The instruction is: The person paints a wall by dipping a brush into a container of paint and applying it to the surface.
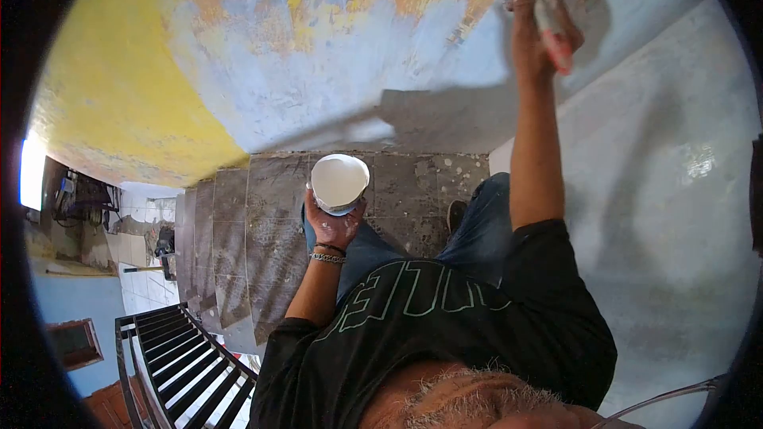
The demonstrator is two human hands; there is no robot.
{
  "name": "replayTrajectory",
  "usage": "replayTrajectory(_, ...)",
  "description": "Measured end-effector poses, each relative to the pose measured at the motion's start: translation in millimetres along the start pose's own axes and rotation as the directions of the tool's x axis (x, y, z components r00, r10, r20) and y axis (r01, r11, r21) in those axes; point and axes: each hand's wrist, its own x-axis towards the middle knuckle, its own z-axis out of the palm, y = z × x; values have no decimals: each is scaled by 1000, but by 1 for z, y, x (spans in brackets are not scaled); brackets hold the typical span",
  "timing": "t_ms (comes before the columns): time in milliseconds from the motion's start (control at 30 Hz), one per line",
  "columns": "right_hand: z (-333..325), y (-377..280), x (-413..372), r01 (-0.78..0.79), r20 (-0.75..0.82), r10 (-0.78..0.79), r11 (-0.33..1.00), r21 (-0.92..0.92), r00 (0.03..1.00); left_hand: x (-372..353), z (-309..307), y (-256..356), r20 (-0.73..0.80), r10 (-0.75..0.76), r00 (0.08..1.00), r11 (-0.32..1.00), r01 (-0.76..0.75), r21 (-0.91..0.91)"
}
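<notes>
Black short-sleeved shirt (pixel 429 310), blue jeans (pixel 485 226).

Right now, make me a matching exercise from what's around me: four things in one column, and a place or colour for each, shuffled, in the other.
Things:
1. Railing
2. Tub
3. Jeans
4. Tool with a red end

Places and colours:
A. In the right hand, up at the wall
B. Blue
C. Black
D. In the left hand, above the floor

Right pairs: 1-C, 2-D, 3-B, 4-A
</notes>
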Motion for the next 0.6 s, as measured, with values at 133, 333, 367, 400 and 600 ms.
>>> replayTrajectory(133,-7,37,-79,238,151,-193,890,-389,970,-2,7,-2,-162,74,984,992,-56,113)
replayTrajectory(333,-33,31,-213,-54,329,195,918,-393,924,-2,-7,3,-164,44,985,996,-30,86)
replayTrajectory(367,-36,25,-223,-44,353,224,891,-452,908,-2,-7,3,-150,44,988,996,-31,89)
replayTrajectory(400,-38,21,-232,-32,375,255,861,-508,891,-2,-7,3,-151,42,988,995,-29,91)
replayTrajectory(600,-17,28,-250,-108,395,323,872,-478,860,-5,-4,0,-185,53,981,997,-41,70)
